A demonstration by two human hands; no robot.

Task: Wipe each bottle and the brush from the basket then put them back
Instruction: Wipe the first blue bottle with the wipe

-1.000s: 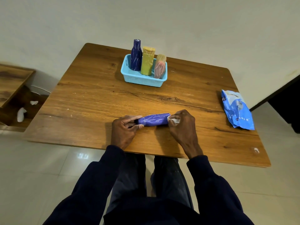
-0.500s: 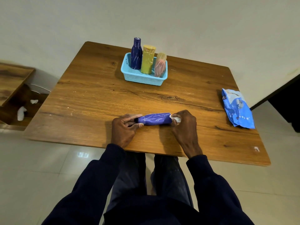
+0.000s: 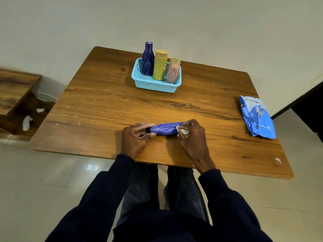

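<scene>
Head view: a brown wooden table (image 3: 104,105) fills the middle of the scene, and the person in dark sleeves sits at its near edge. At the table's right edge lies a crinkled blue plastic packet (image 3: 256,117), well apart from everything else. On the far side of the table stands a light-blue perforated plastic basket (image 3: 153,87). It holds three upright bottles in a row: a dark blue bottle with pale streaks (image 3: 148,59) on the left, a yellow cylindrical bottle (image 3: 160,65) in the middle, and a shorter pink bottle (image 3: 173,71) on the right.

Near the person, a purple bottle with pale streaks (image 3: 166,129) lies on its side on the table between the two hands, its narrow dark-capped end to the left. The left hand (image 3: 134,139) has its grip closed on that narrow end, thumb and fingers pinching the neck. The right hand (image 3: 192,135) is at the bottle's wide end, its grip curled round a small crumpled white wipe (image 3: 182,131) that is pressed against the bottle's side.
</scene>
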